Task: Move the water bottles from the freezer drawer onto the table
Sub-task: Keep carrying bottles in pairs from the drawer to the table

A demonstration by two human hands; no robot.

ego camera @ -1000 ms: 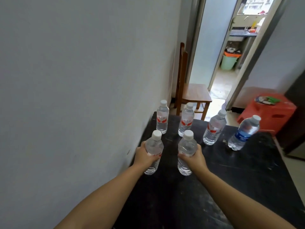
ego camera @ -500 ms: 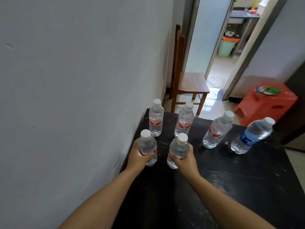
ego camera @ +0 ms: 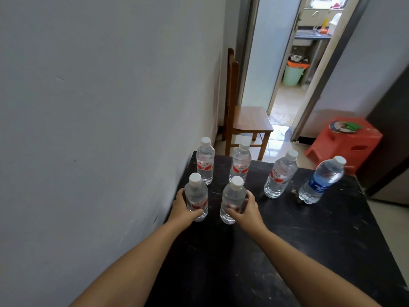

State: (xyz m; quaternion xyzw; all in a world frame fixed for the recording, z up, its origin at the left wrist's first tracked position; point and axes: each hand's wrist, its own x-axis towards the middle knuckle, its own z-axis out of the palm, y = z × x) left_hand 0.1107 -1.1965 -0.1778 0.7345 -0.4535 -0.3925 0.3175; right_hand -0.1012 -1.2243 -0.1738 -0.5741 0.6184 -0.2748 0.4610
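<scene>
Several clear water bottles with white caps stand on the black table (ego camera: 298,240). My left hand (ego camera: 183,209) grips a red-labelled bottle (ego camera: 197,196) near the wall. My right hand (ego camera: 245,209) grips another red-labelled bottle (ego camera: 232,198) beside it. Both held bottles stand upright with their bases on the table. Behind them are two red-labelled bottles (ego camera: 205,162) (ego camera: 240,165), a third (ego camera: 280,176) to the right, and a blue-labelled bottle (ego camera: 321,180) at the far right. The freezer drawer is out of view.
A grey wall (ego camera: 99,129) runs along the table's left edge. Beyond the table's far edge stand a wooden chair (ego camera: 247,120) and a red plastic stool (ego camera: 347,140). An open doorway (ego camera: 294,63) leads to another room with a green bin (ego camera: 293,74).
Both hands moved the two bottles forward and down until they rest on the table behind the front row's position. The view tilted slightly.
</scene>
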